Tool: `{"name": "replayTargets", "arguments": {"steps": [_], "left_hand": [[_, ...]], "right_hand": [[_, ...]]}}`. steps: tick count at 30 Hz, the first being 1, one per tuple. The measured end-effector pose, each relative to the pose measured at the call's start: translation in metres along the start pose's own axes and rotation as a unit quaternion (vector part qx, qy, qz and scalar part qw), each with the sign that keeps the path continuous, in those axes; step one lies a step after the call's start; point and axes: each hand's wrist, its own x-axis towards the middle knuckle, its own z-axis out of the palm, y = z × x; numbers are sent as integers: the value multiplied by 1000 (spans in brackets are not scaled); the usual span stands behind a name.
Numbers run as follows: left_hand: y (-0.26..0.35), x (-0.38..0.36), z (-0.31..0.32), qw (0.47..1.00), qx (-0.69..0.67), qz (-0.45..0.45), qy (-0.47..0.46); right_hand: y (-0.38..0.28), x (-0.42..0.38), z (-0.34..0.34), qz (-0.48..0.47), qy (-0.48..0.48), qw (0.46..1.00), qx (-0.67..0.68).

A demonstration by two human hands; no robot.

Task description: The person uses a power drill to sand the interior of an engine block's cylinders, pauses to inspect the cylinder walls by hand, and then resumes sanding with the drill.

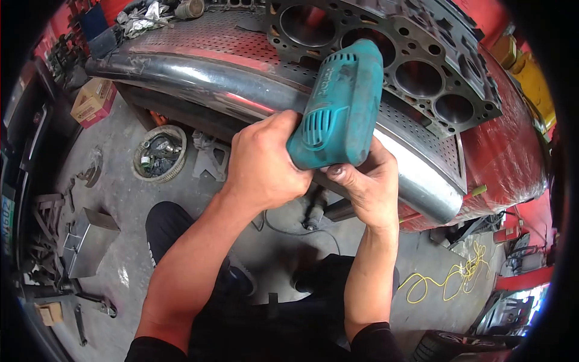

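Note:
A teal power drill is in both my hands, its front end pointing away from me over an engine block with several round cylinder bores. My left hand is wrapped around the drill's lower left side. My right hand grips it from the right and below, thumb pressed at the rear of the housing. The drill's nose overlaps one of the middle bores, and its tip is hidden behind the body. The handle is mostly covered by my hands.
The block rests on a perforated metal bench with a rounded chrome edge. Rags lie at its far left. On the floor are a basket of parts, a cardboard box, a metal box and a yellow cord.

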Motion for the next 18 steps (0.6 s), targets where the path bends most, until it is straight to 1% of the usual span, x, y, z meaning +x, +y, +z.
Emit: {"name": "replayTargets", "arguments": {"steps": [1,4,8,13,15,18], "left_hand": [[-1,3,1,1000,14,2,0],[0,12,2,1000,26,1,1],[6,22,5,999,35,-13,-17],[11,29,7,998,42,-29,-33],[10,30,7,996,74,-29,-34],[9,35,3,994,95,-25,-41]], "right_hand": [[1,1,-1,-6,-13,1000,16],[5,4,0,-40,-3,999,2],[5,6,0,-58,16,998,6],[7,8,-2,-67,35,996,-47],[7,8,-1,-70,41,993,-88],[8,10,1,-75,41,993,-86]]}}
